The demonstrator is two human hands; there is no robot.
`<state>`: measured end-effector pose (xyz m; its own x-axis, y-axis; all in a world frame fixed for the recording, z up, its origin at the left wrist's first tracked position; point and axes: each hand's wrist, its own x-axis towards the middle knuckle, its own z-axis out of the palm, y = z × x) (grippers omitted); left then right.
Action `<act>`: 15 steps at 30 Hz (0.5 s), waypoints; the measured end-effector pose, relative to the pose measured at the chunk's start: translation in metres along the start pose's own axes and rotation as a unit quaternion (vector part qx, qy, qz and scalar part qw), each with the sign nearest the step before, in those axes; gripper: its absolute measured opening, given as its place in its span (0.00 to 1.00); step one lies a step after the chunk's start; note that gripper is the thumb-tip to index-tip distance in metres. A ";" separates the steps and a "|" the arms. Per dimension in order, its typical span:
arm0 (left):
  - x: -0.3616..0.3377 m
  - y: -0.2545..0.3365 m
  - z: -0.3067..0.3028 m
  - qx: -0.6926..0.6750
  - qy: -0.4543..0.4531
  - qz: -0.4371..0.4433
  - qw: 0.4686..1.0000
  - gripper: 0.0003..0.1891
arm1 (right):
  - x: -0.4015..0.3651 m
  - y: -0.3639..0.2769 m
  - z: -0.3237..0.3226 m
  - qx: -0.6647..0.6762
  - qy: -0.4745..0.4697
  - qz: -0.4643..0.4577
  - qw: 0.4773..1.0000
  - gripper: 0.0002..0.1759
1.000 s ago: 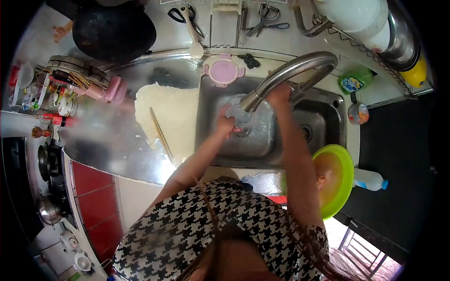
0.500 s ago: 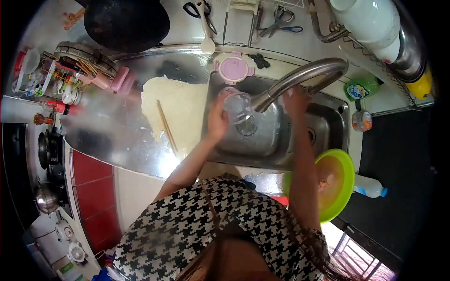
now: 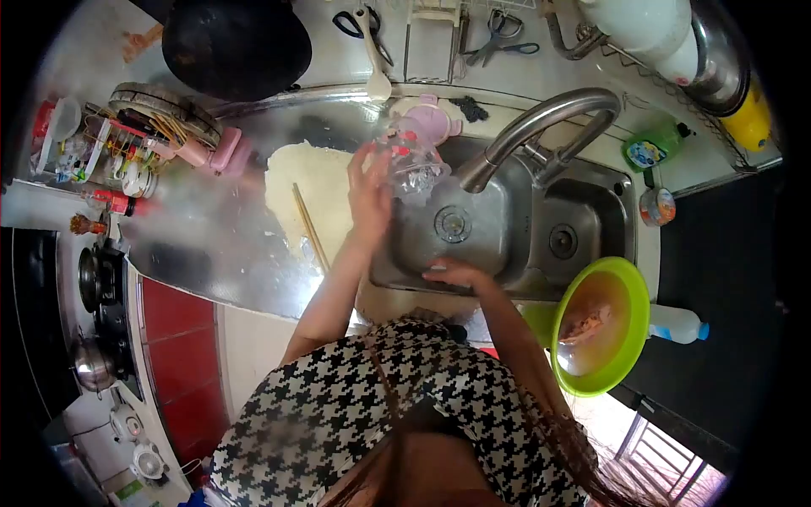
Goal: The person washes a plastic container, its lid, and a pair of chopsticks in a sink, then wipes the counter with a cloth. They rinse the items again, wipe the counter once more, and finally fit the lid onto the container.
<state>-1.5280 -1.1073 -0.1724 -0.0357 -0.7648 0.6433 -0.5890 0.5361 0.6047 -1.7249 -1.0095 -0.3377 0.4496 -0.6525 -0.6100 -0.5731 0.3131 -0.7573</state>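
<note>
My left hand point(image 3: 370, 198) grips a clear container point(image 3: 416, 169) with red-pink marks, tilted over the left side of the steel sink point(image 3: 515, 198). Behind the container a pink clip-on lid point(image 3: 435, 122) lies on the back ledge, partly covered by it. My right hand point(image 3: 454, 272) is at the sink's front edge, palm down, fingers stretched to the left with nothing in them. The curved faucet point(image 3: 541, 135) reaches over the left basin. Left of the sink, a sheet of pale dough point(image 3: 291, 182) lies on the steel counter with a pair of chopsticks point(image 3: 311, 228) on it.
A lime-green basin point(image 3: 638, 296) holding pinkish pieces in liquid stands right of the sink. Green dish soap point(image 3: 655, 148) and a small jar point(image 3: 656, 207) sit at the back right. A black wok point(image 3: 236, 46), a spoon point(image 3: 376, 72) and scissors point(image 3: 498, 46) are behind the counter.
My right hand has left the faucet and come down to the sink's front edge. My left hand has carried the container left and back, away from beneath the spout.
</note>
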 end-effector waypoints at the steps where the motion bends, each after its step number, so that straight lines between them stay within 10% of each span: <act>1: 0.006 0.005 -0.005 0.009 0.011 0.009 1.000 0.33 | -0.001 -0.002 0.003 0.013 -0.032 0.020 0.999 0.36; 4: 0.031 0.012 -0.021 0.021 0.047 0.074 0.996 0.28 | 0.010 -0.005 0.011 -0.210 0.043 -0.025 0.976 0.30; 15: 0.080 0.028 -0.073 0.040 0.201 0.276 0.939 0.22 | 0.005 -0.050 0.016 -0.257 0.178 0.093 0.945 0.24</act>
<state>-1.4884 -1.1271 -0.0699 -0.0554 -0.1743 0.9831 -0.6296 0.7703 0.1011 -1.6831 -1.0168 -0.3066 0.1009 -0.8390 -0.5347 -0.9177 0.1290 -0.3757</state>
